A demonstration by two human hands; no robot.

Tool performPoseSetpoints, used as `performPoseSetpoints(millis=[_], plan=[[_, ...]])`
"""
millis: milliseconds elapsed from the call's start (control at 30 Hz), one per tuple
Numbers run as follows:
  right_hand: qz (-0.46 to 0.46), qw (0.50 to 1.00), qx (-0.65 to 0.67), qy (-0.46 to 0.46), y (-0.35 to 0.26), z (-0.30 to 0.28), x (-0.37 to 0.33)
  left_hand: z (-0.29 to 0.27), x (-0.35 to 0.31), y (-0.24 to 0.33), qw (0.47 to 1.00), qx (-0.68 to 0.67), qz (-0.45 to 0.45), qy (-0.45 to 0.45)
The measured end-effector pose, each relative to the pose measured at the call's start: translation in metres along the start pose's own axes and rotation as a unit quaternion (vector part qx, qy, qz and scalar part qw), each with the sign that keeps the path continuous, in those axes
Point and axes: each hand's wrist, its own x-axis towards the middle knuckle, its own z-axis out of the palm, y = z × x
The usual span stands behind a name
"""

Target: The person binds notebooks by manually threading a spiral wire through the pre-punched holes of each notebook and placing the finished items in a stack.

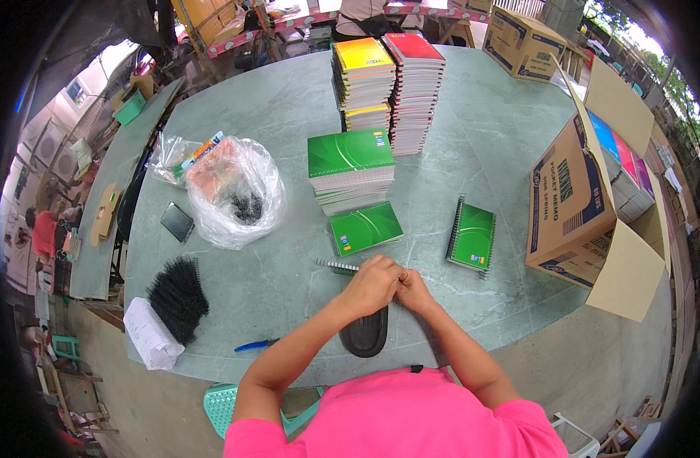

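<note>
My left hand (373, 284) is closed, back of the hand up, at the near middle of the table. From its left side sticks out a dark spiral binding coil (334, 266). My right hand (415, 291) pinches close against it, its fingertips meeting the left ones; what lies between them is hidden. Under the hands rests a black, rounded, sole-shaped piece (364, 336). Just beyond, a green spiral notebook (366, 228) lies in front of a stack of green notebooks (351, 164). Another green notebook (472, 235), with a dark coil along its left edge, lies to the right.
Tall yellow (363, 80) and red notebook stacks (416, 91) stand behind. An open carton (571, 191) of notebooks is at right, a closed carton (521, 46) beyond. At left are a clear plastic bag (239, 195), a phone (177, 222), black coils (180, 298) and a blue-handled tool (254, 346).
</note>
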Motion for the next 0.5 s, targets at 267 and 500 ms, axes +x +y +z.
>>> performPoseSetpoints(millis=[267, 500], plan=[[-0.022, 0.999, -0.025, 0.015, -0.010, -0.007, -0.007, -0.004, 0.003, 0.009, 0.994, 0.089, -0.058, 0.017], [0.078, 0.980, 0.137, 0.117, -0.069, -0.076, -0.021, -0.041, 0.020, 0.022, 0.957, -0.164, -0.216, 0.097]])
